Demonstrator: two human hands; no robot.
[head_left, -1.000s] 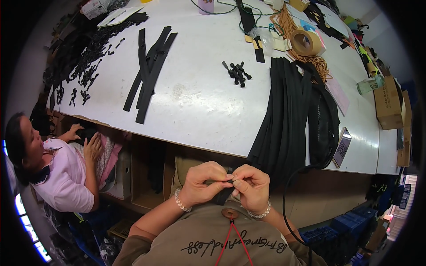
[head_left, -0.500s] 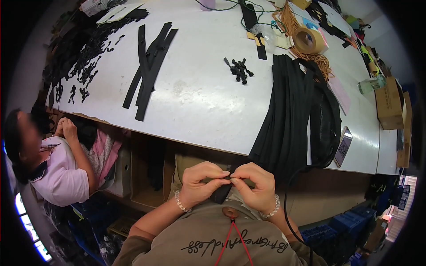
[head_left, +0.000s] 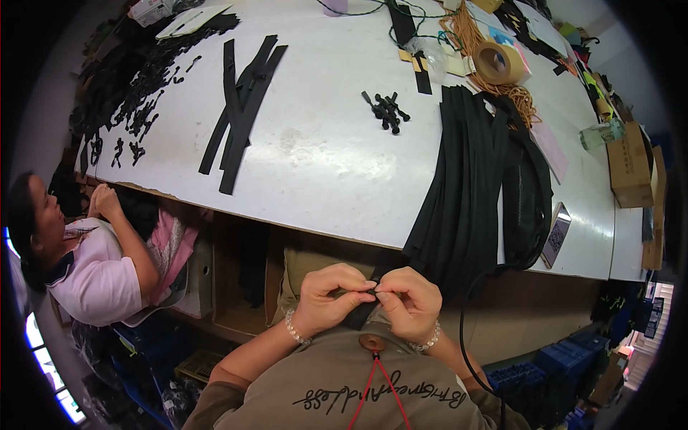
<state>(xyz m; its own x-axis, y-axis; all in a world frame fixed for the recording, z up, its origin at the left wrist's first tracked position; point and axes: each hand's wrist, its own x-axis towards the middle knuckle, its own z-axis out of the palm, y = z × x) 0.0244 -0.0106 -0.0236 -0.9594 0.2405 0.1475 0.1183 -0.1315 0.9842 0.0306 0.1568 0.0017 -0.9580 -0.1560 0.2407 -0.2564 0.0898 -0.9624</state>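
My left hand (head_left: 332, 299) and my right hand (head_left: 409, 301) meet in front of my chest, just off the table's near edge. Thumb and forefinger of each are pinched, tip to tip, on a narrow black strip (head_left: 360, 315) that shows dark below and between them. A small dark bit sits right at the fingertips, too covered to make out. Beyond the right hand, a thick bundle of long black strips (head_left: 462, 179), like zipper tape, drapes over the table edge. A small pile of black pieces resembling zipper pulls (head_left: 385, 111) lies farther up.
Several black strips (head_left: 240, 115) cross on the white table (head_left: 322, 172). Many small black pieces (head_left: 136, 93) spread at far left. A tape roll (head_left: 499, 63), tan cord, a phone (head_left: 557, 236) and a carton (head_left: 629, 165) stand right. A black cable (head_left: 462, 322) hangs by my right arm. A person (head_left: 93, 265) sits left.
My hands have shifted slightly, the right wrist drawing a little inward, with the fingertips still together. The person at left has raised and turned their head a little.
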